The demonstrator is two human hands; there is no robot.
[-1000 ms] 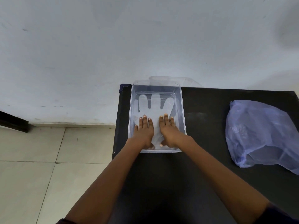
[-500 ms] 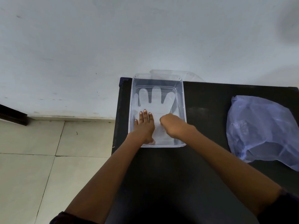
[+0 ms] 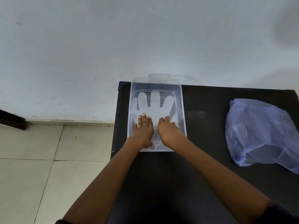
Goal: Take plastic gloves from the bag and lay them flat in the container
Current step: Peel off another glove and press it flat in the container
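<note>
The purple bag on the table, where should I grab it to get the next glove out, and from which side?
Take the purple plastic bag at its near edge, where the film seems to fold open into a mouth, coming from the front with the right hand. It lies slumped and flat, so pinch that loose lip rather than the smooth top.

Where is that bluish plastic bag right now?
The bag lies on the black table's right side, apart from the clear container on the left.

black table (image 3: 210, 101), white wall (image 3: 113, 46), tiled floor (image 3: 32, 167)
</note>
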